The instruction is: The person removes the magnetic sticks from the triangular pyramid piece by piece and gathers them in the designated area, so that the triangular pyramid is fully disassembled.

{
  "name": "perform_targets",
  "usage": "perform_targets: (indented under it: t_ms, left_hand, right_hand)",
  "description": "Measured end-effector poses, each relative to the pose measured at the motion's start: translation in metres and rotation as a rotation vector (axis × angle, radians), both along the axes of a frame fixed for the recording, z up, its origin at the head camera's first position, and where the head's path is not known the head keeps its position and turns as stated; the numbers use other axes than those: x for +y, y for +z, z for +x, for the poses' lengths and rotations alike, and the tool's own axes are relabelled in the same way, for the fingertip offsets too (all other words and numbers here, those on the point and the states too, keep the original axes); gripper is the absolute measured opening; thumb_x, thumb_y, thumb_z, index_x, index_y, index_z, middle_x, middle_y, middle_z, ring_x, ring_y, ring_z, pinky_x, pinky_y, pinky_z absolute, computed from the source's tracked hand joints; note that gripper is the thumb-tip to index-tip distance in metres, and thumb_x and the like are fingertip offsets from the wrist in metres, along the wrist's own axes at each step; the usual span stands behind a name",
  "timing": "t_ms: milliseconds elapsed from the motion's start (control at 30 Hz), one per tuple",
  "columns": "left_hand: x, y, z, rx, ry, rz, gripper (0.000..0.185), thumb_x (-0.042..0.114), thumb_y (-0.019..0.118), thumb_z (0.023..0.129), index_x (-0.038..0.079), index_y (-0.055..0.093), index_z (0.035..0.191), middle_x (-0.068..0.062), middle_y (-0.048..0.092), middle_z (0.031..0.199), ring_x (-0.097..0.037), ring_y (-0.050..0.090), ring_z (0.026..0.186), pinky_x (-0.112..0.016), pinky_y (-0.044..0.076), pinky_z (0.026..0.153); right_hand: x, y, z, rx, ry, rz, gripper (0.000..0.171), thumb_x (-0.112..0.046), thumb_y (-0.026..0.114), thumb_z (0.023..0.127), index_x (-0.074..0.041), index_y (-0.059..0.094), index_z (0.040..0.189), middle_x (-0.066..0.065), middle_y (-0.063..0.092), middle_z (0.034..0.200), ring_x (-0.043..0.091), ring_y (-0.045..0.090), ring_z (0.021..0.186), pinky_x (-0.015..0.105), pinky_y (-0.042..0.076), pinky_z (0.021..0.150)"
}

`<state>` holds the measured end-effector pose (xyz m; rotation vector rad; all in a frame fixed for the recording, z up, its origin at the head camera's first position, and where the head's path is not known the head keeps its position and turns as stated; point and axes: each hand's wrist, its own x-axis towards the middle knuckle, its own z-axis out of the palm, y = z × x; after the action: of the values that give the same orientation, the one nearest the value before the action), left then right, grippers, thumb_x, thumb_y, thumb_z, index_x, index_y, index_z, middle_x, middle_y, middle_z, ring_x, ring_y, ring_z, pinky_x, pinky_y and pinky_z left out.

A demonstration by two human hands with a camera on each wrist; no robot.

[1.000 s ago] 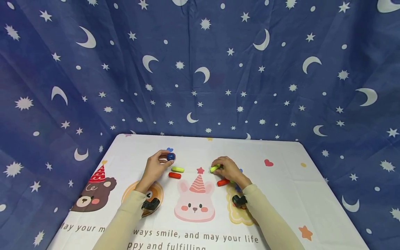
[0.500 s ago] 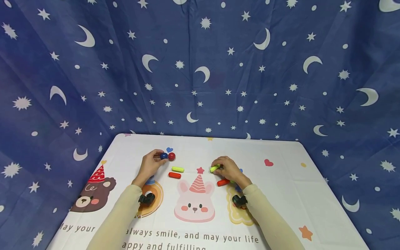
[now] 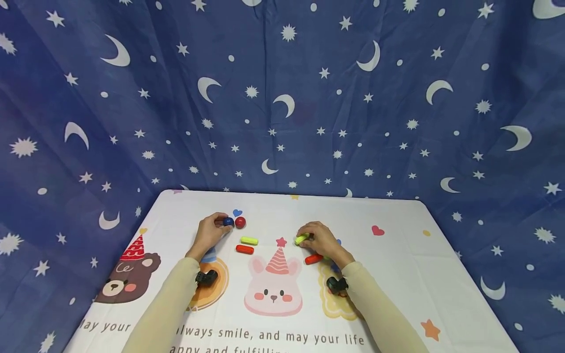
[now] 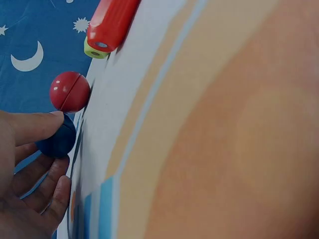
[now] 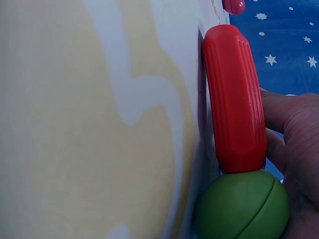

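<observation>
Head view | left hand (image 3: 211, 232) pinches blue ball (image 3: 228, 221) | right hand (image 3: 322, 239) grips half-hidden yellow-green stick (image 3: 302, 239)

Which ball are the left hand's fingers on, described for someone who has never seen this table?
Find the white cartoon tablecloth and follow the left hand to its fingertips. They pinch the dark blue ball. The ball beside it is red, and the sticks nearer the person are long.

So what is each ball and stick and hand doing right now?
left hand: holds the blue ball
red ball: lying loose beside the blue ball
right hand: grips a yellow-green stick
green ball: touching the end of a red stick
middle yellow stick and middle red stick: lying flat, untouched
</observation>
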<state>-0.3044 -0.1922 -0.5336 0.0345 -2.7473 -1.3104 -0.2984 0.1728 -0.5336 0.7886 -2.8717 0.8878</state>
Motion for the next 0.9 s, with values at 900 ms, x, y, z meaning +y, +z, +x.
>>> perform_targets:
  t_ms: [900]
  left_hand:
    - [-0.0040, 0.0047, 0.0038, -0.012, -0.027, 0.010, 0.044, 0.018, 0.072, 0.089, 0.005, 0.059, 0.129, -0.019, 0.061, 0.129, -0.035, 0.057, 0.119, -0.049, 0.046, 0.104]
  right_hand:
    - [-0.0006, -0.0004, 0.0014, 0.002, -0.002, -0.002, 0.025, -0.018, 0.082, 0.078, -0.019, 0.075, 0.102, 0.001, 0.072, 0.113, 0.028, 0.056, 0.122, 0.048, 0.041, 0.109]
